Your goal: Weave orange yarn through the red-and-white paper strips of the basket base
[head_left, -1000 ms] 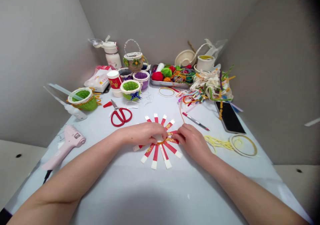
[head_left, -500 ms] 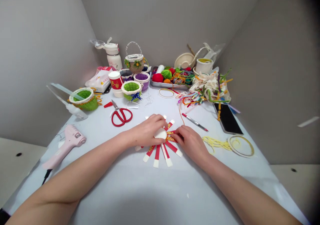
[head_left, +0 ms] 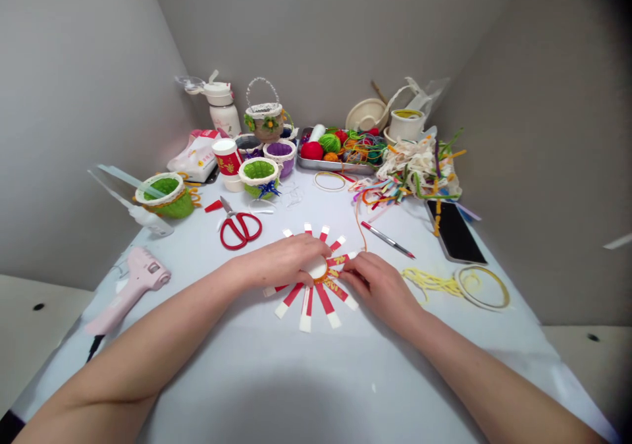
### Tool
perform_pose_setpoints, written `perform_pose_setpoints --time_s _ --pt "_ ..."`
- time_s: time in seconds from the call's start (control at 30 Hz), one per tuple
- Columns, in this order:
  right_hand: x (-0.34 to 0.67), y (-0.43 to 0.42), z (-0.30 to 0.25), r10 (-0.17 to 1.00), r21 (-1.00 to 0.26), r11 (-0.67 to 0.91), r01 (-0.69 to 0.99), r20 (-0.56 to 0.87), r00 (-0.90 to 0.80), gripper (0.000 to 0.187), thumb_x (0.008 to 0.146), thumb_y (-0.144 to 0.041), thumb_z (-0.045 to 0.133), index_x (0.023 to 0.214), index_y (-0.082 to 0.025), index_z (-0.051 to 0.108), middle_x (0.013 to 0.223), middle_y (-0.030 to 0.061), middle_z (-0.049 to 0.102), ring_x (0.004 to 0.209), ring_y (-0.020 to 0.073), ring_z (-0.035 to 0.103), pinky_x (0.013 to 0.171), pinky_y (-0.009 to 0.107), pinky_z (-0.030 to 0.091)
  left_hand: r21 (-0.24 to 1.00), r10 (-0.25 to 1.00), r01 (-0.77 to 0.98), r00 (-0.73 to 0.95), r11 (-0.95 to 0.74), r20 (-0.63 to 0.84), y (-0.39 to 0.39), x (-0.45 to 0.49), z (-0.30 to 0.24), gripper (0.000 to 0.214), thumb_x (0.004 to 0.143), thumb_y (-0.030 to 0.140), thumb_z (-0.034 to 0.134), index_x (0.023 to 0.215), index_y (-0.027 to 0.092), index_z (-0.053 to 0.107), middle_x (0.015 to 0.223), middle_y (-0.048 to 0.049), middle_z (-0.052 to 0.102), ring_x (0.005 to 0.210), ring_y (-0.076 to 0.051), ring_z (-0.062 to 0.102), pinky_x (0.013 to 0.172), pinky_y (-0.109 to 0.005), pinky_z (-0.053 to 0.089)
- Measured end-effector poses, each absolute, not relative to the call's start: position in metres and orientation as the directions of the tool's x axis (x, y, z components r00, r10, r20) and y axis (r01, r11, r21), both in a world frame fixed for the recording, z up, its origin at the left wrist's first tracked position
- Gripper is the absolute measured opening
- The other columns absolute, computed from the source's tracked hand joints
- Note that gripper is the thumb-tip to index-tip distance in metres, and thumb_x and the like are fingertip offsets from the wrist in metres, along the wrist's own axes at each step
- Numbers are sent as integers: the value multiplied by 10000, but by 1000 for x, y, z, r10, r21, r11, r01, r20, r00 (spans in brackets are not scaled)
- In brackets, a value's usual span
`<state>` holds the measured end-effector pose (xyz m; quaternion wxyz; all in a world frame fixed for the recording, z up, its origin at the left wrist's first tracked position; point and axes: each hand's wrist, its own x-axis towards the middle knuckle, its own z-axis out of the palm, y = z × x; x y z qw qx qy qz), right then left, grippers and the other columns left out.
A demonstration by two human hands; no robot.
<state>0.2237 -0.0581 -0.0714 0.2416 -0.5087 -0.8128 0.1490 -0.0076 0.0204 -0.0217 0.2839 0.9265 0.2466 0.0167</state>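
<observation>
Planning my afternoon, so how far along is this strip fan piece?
Done: red-and-white strips lie cut and fanned flat. In hand: left hand pins the white hub while right hand works orange cord at it. Left: the strips beyond the hub are bare.

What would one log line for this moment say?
left hand: resting on splayed paper cup | right hand: fingertips on one red-white strip | orange cord: ringing cup's base

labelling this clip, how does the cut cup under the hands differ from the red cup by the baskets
The cut cup lies flat, its wall slit into splayed strips; the red cup stands whole. The left hand and right hand touch the cut cup; nothing touches the red cup. Both are red and white with gold print.
</observation>
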Motion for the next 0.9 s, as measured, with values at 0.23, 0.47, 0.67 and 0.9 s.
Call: perform_pose_setpoints --time_s 0.23,0.47,0.67,0.9 --pt "226 -83 -54 794 -453 590 668 176 -581 197 981 -166 458 930 -186 647 891 66 630 825 177 576 717 292 457 589 387 386 913 -710 -131 26 -12 -25 404 821 133 682 1204 206 576 1217 -74 609 1135 -248 566 969 -346 436" --pt "220 -110 -44 698 -319 694 646 76 -712 251 942 -58 427 803 -149 615 813 62 583 732 169 505 642 287 389 638 395 382 909 -669 -130 29 -16 -32 434 819 164 704 1231 223 584 1259 -73 599 1175 -253 551 999 -367 424" --pt "225 -117 -46 675 -216 726 653 42 -737 222 901 -40 462 756 -163 577 797 50 565 732 174 477 628 298 340 648 388 371 913 -665 -124 29 -14 -31 415 822 177 705 1219 230 599 1235 -69 609 1166 -253 557 993 -363 431" --pt "237 -101 -44 792 -169 611 774 100 -603 257 942 -92 472 731 -173 594 773 51 562 718 176 488 620 292 348 650 390 379 911 -658 -137 28 -14 -30 392 831 169 687 1209 228 600 1228 -67 608 1154 -246 560 989 -361 434"
